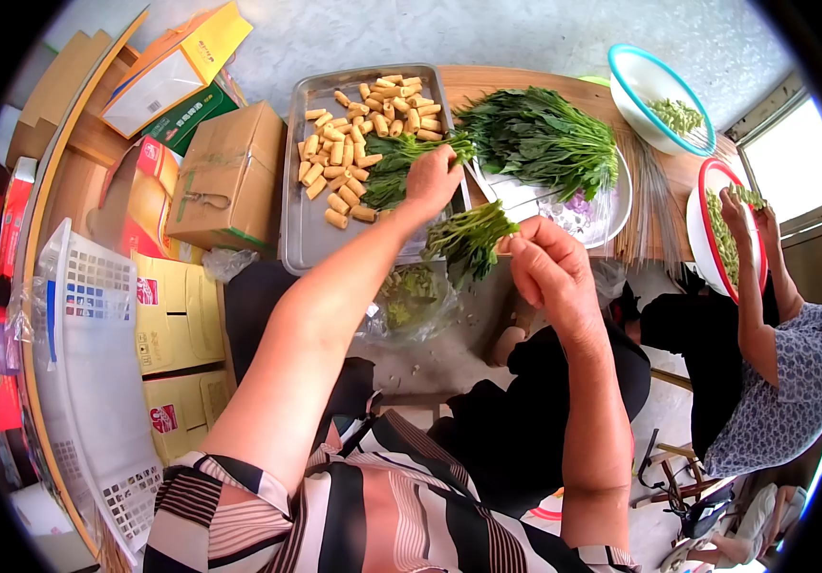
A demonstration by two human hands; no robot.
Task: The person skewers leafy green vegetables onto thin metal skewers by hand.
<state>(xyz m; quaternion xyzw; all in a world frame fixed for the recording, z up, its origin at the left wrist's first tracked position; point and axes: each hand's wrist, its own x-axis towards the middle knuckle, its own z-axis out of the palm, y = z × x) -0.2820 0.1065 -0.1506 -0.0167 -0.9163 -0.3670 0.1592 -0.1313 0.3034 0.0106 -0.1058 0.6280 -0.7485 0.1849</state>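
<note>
My right hand (552,272) is closed in a pinch at the end of a bunch of leafy greens (473,237), held off the table's front edge. A thin stick shows near these greens, but I cannot tell how it runs through them. My left hand (432,180) reaches over the metal tray (304,234), its curled fingers closed at the edge of the leafy greens (394,172) lying there. Many short tan rolls (339,153) fill the tray's far part. Beside it, a big pile of long-stemmed greens (549,138) lies on a white tray (623,196).
Thin sticks (652,205) lie on the wooden table (487,81). At right stand a blue-rimmed bowl (635,76) and a red-rimmed bowl (707,239), where another person's hands (750,215) work. Cardboard boxes (229,177) and a white plastic basket (86,353) are at left. A plastic bag (416,310) hangs below.
</note>
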